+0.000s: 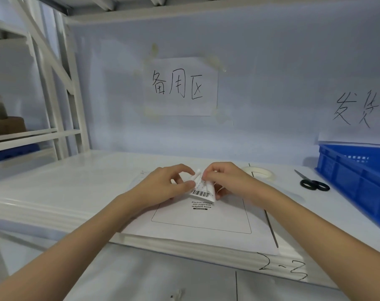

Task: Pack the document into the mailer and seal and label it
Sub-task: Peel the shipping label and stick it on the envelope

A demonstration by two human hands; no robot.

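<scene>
A white mailer (202,222) lies flat on the white shelf, face up, with a printed outlined box and the words "Please attach sto express waybill here". Above its upper part both hands hold a small white label (201,187) with a barcode. My left hand (167,185) pinches the label's left edge between thumb and fingers. My right hand (224,179) pinches its upper right corner, and the label is bent between them. The document is not visible.
A roll of clear tape (258,173) lies behind my right hand. Black-handled scissors (313,182) rest to the right, beside a blue plastic crate (356,181). Handwritten paper signs (180,86) hang on the back wall. White rack posts (60,88) stand at the left.
</scene>
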